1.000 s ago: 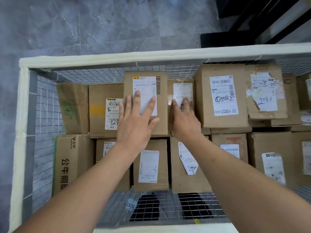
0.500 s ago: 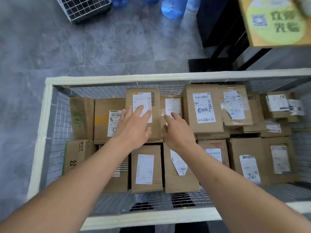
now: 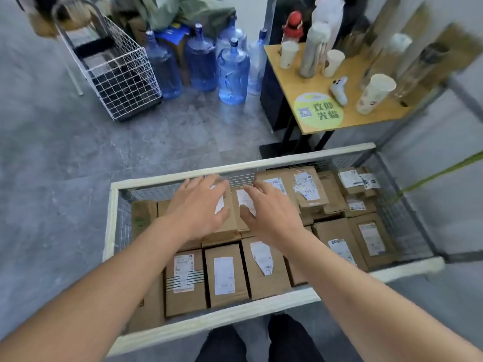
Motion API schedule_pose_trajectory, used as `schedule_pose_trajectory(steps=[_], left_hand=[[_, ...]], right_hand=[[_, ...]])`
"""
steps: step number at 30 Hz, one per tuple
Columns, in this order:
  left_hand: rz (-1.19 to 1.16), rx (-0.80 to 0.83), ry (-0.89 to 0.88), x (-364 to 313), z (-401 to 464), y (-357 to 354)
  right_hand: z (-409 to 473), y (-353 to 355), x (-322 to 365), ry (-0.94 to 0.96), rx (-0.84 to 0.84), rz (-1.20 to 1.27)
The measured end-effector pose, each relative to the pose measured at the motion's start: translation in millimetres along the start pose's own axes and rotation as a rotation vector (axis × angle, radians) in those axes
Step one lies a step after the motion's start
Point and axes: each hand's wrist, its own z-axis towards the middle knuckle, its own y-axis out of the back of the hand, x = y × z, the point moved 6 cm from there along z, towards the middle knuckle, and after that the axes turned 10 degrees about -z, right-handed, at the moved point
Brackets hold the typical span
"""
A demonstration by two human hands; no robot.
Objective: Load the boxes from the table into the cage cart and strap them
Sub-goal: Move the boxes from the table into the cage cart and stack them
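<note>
Both hands reach over the cage cart (image 3: pixel 167 178) with fingers spread and straight, holding nothing. Left hand (image 3: pixel 200 205) lies palm-down over a tall box (image 3: pixel 228 226) at the cart's far edge, covering most of its white label; whether it presses the cardboard or hangs just above cannot be told. Right hand (image 3: pixel 271 212) hangs beside it over the neighbouring box (image 3: pixel 244 205), whose label shows between the two hands.

Cardboard boxes fill the cart, each with a white shipping label; the print is too blurred to read, apart from blue handwritten digits, perhaps "798", on a box (image 3: pixel 309 186) near the far right corner.

Beyond the cart stands a wooden desk (image 3: pixel 313 87) with paper cups and a round green sticker (image 3: pixel 317 111) bearing a QR code and the characters "欢迎光临". Blue water jugs (image 3: pixel 232 71) and a white wire basket cart (image 3: pixel 122 77) stand on the grey floor.
</note>
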Motion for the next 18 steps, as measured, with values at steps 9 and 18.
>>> schedule_pose_trajectory(steps=[9,18], left_hand=[[0.081,-0.101,-0.215,-109.1,-45.7,117.1],[0.112,-0.198,-0.404,-266.2,-63.1,175.6]], right_hand=[[-94.0,134.9,-22.9,-0.109,-0.129,-0.022],[-192.6,242.3,-113.8,-0.226,-0.292,-0.034]])
